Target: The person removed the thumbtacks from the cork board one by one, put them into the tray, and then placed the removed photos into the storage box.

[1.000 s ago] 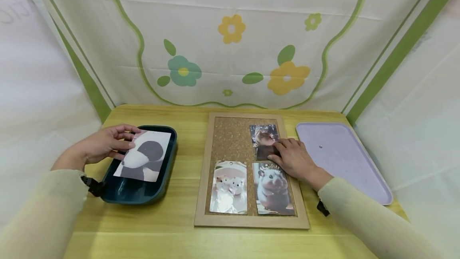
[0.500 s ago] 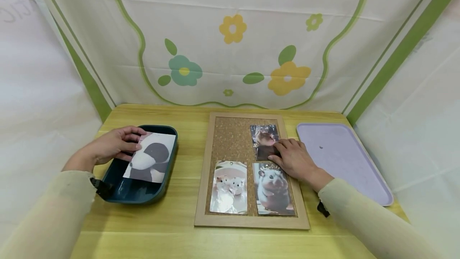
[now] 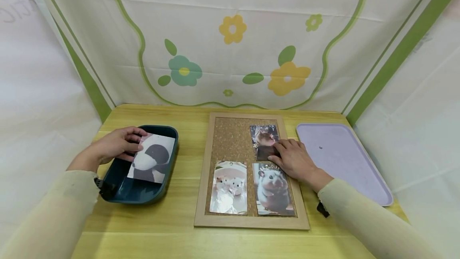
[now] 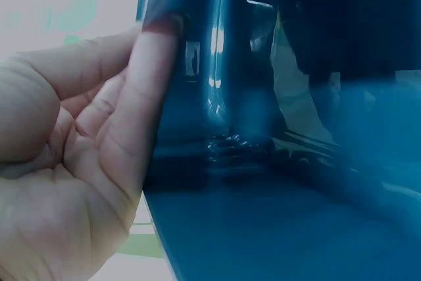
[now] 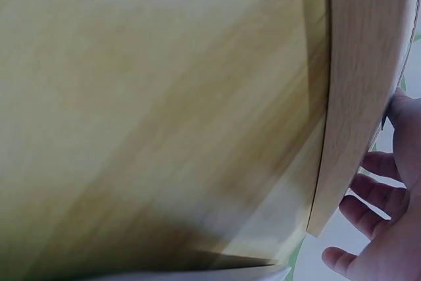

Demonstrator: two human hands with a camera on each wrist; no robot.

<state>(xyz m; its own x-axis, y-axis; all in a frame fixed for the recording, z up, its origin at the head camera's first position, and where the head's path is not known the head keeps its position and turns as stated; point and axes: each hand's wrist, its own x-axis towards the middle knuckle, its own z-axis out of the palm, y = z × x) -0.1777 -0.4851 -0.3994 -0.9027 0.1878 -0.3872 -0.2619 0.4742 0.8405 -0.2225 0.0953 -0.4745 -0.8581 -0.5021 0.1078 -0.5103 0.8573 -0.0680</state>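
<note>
In the head view my left hand pinches the left edge of a photo card printed with a grey and white animal. The card lies over the dark teal tray. My right hand reaches across the right frame of a corkboard. Its fingertips rest on the lower right part of a dark hamster photo. Below that photo are a white hamster photo and, to its left, a photo of two hamsters, each with a pin at the top.
A lilac tray stands to the right of the board, with one small dark round thing on it. The wooden table carries everything. A flowered cloth hangs behind it, with white cloth at both sides.
My left hand has shifted a little to the right with the photo card, which has turned slightly over the teal tray. My right hand has stayed at the dark hamster photo.
</note>
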